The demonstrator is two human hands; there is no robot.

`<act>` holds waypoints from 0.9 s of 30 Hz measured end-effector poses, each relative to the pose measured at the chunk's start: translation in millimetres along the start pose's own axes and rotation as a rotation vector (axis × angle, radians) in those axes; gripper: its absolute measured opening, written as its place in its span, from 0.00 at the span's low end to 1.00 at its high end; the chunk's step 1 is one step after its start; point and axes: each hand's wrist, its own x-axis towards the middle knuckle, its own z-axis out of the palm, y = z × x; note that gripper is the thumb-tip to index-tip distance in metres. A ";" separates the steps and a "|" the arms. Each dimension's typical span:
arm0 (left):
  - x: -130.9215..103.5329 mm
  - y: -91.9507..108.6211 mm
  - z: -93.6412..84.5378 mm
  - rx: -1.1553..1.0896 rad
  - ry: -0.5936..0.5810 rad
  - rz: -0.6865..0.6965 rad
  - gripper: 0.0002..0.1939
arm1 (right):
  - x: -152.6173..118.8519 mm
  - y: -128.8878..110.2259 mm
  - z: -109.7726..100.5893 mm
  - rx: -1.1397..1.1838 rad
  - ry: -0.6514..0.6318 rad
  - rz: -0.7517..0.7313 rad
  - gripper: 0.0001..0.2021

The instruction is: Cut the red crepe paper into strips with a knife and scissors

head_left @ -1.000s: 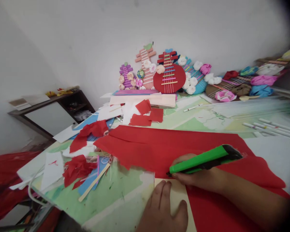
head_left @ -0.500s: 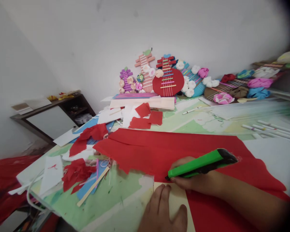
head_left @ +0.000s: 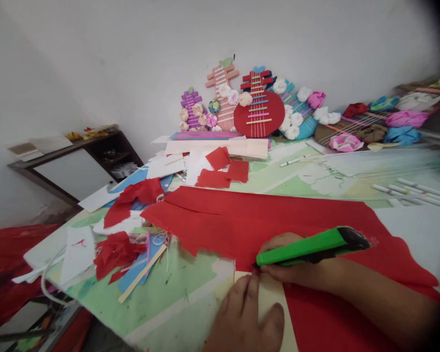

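Note:
My right hand [head_left: 297, 261] grips a green box cutter [head_left: 308, 246] with a black end, its tip low and pointing left. The tip meets the large red sheet [head_left: 220, 215] along the far edge of a cream card [head_left: 269, 288]. On that card my left hand [head_left: 245, 313] lies with fingers stretched forward, pressing near its far edge, close to the tip. The red sheet spreads across the table beyond both hands and under my right forearm, and its left edge is ragged. My right hand's fingers hide part of the cutter.
Red scraps [head_left: 119, 254], a wooden strip [head_left: 143, 274] and white paper [head_left: 78, 254] lie at the left. Decorated lute-shaped crafts [head_left: 260, 117] stand against the wall. Several white markers [head_left: 414, 193] lie at the right. A low cabinet [head_left: 73, 171] stands beyond the table's left edge.
The view has tilted slightly, so the background sits higher. My left fingertips are a little nearer the cutter's tip, and the cutter remains at the card's far edge.

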 end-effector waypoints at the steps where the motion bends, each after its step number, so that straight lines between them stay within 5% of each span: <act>1: -2.1 -0.4 0.8 0.002 -0.016 -0.009 0.08 | -0.8 1.3 1.0 0.000 0.016 0.005 0.07; 5: -3.5 -1.0 1.0 0.004 -0.081 -0.027 0.09 | -4.6 3.3 2.7 -0.001 0.096 0.052 0.07; 11: 11.0 3.3 -6.2 0.051 0.033 -0.018 0.05 | -5.7 -3.3 -2.5 0.006 0.088 0.056 0.08; 27: -1.5 -4.5 -14.5 0.058 -0.230 0.118 0.15 | -4.6 -8.0 -3.0 -0.061 0.049 0.008 0.08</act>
